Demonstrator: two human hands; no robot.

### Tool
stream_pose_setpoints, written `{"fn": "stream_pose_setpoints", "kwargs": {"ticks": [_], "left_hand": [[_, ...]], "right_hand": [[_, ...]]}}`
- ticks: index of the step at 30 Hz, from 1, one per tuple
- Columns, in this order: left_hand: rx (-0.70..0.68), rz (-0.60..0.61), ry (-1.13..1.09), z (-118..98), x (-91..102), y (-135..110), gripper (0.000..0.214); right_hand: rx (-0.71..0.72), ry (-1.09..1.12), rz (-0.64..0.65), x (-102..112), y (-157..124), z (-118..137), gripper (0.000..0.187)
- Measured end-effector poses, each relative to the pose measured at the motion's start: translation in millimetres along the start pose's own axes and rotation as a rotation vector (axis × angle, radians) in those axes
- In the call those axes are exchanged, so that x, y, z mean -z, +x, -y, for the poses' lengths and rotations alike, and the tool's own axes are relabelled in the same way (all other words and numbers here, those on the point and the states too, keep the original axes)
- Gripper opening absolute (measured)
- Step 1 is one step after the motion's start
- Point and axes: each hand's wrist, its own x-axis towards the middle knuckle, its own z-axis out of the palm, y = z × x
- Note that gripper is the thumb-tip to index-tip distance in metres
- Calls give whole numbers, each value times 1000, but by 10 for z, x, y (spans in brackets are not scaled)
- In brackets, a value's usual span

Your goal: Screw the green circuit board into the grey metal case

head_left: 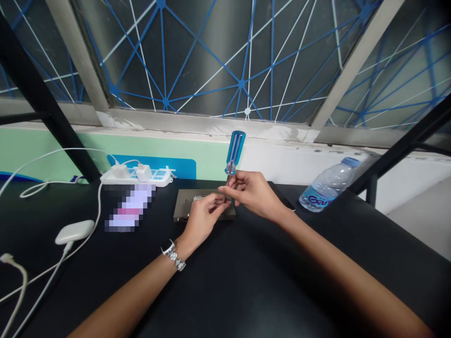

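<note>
A screwdriver with a clear blue handle (pixel 235 148) stands upright over a flat grey metal box (pixel 183 206) on the black table (pixel 246 281). My right hand (pixel 255 192) is closed around the screwdriver just below the handle. My left hand (pixel 202 218), with a bracelet at the wrist, pinches the shaft near its tip above the box's right part. The tip itself is hidden by my fingers.
A white power strip (pixel 136 176) with plugged chargers and white cables (pixel 52 267) lies at the back left. A white adapter (pixel 74 231) sits on the left. A water bottle (pixel 329 184) lies on its side at right. A blurred-out patch (pixel 130 206) is beside the box.
</note>
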Motion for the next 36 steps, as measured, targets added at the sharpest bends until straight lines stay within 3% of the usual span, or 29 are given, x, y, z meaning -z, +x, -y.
{"fn": "stream_pose_setpoints", "kwargs": {"ticks": [9,12,15,19,24,26,30,32,36], "left_hand": [[-70,111,248,-27,63,12,21],[-74,120,164,-28,48,7,18],[-56,41,101,-30,22,-6,26],[-16,-80,152,-29,3,-23,17],[-6,-55,85,-13,22,-11,10],[-7,-3,59,-6,41,0,9],[-50,79,120,-18,75,16,16],[-65,100,175,-41,78,16,18],[-61,117,217,-92,40,-5,17]], "right_hand": [[-26,240,310,96,-4,89,32],[-46,220,261,94,-10,92,24],[-34,197,177,54,-11,59,18],[8,164,22,-29,-5,-17,24],[27,51,-103,-96,-14,-41,30],[17,80,-51,-81,-18,-10,29],[-13,232,204,26,-13,58,42],[-6,262,304,89,-7,74,39],[-24,231,305,146,-2,85,29]]}}
